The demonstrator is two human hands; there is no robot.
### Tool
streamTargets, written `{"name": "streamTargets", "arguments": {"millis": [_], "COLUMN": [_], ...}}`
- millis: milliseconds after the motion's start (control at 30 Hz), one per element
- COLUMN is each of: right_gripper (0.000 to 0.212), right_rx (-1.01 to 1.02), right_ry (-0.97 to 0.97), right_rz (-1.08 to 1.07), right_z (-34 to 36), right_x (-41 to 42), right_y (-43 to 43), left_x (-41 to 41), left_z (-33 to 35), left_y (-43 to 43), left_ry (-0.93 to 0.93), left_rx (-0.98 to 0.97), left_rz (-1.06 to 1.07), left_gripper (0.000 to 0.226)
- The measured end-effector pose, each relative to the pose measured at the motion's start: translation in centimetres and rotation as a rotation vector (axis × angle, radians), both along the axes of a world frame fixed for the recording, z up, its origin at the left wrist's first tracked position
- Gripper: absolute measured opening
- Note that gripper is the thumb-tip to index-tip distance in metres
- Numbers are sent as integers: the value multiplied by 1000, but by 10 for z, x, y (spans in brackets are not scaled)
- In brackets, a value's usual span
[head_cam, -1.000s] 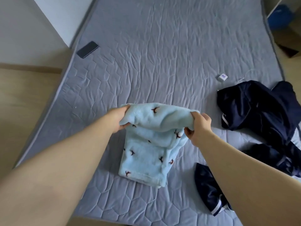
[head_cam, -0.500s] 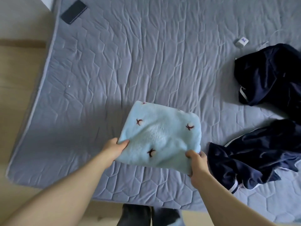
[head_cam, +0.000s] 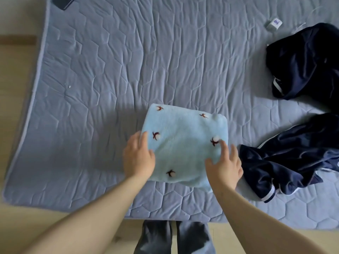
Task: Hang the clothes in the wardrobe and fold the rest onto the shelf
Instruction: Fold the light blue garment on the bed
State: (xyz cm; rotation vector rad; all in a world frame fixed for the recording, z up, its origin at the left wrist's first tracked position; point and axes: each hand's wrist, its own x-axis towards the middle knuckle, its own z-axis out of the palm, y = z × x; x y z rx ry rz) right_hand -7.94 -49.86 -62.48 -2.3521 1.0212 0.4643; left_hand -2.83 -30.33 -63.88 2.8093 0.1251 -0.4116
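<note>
Soft, even daylight fills the scene without glare, and the grey-blue quilted mattress cover shows its stitched ridges clearly, with a dim, diffuse shadow falling to the left of the folded pale-blue fleece garment and beneath the forearms. The wide-angle lens bows the mattress edge at the left and lower borders, and the corners look stretched and slightly smeared. The fingers of the right hand are softly motion-blurred, while the crumpled navy satin clothes carry faint sheen along their folds but lose detail in their darkest parts.
</note>
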Motion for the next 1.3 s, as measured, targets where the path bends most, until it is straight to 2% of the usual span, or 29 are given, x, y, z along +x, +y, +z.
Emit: {"name": "streamTargets", "arguments": {"millis": [67, 100, 233, 333, 500, 767, 1000, 1300], "right_gripper": [62, 61, 56, 55, 61, 67, 65, 70], "right_rx": [-90, -122, -138, -133, -115, -131, -113, -36], "right_ry": [-44, -29, 60, 54, 32, -55, -33, 85], "right_rz": [249, 331, 421, 480, 483, 480, 480, 394], "right_z": [-3, -8, -47, -84, -137, -183, -166, -136], "right_x": [11, 15, 35, 47, 59, 67, 66, -24], "right_y": [5, 7, 8, 1, 3, 2, 2, 20], "left_x": [5, 7, 23, 35, 49, 61, 58, -2], "left_z": [0, -3, -39, -78, -127, -168, -157, -132], "left_y": [-21, -29, -45, -42, -39, -39, -38, -6], "left_ry": [-168, -176, -10, 2, -83, -127, -45, 111], "left_rx": [-48, -42, 69, 147, 210, 187, 192, 123], "left_rz": [-227, -294, -370, -383, -424, -432, -414, -369], "left_gripper": [53, 53, 56, 58, 58, 60, 60, 60]}}
